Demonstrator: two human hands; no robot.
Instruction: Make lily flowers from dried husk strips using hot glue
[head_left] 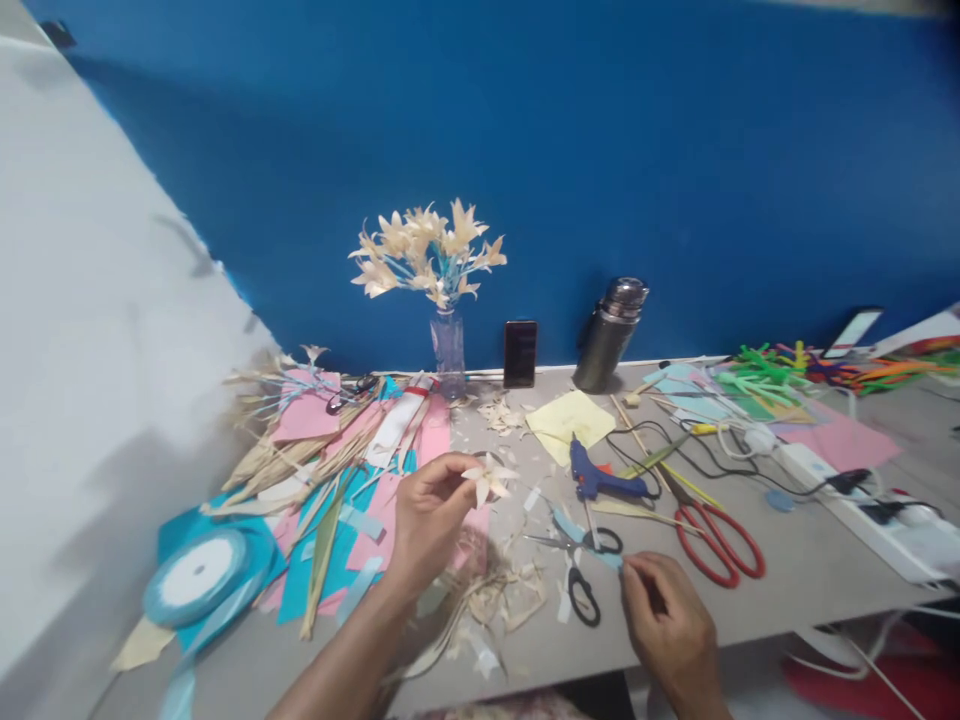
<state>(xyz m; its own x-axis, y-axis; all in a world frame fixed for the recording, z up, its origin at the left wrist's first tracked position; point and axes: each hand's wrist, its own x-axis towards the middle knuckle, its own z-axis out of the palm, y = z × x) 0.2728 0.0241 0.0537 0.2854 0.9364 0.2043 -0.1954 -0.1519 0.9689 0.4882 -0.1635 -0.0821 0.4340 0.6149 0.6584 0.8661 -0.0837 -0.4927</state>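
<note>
My left hand (431,515) pinches a small cream artificial flower (489,481) with pointed petals between thumb and fingertips, over the middle of the table. My right hand (667,615) is closed near the front edge, thumb against curled fingers; whatever it grips, if anything, is hidden. A light-blue strip (609,560) lies right at its fingertips. Small black-handled scissors (577,550) rest open between the two hands. Behind them lies a blue hot glue gun (604,478), and red-handled scissors (716,540) lie to the right. Dry husk scraps (502,598) are scattered below the flower.
A bottle (448,350) holds similar cream flowers (427,245) at the back, beside a phone (520,354) and a steel flask (611,335). Coloured paper, husks and a ribbon roll (196,575) cover the left. A power strip (862,510) with cables lies right.
</note>
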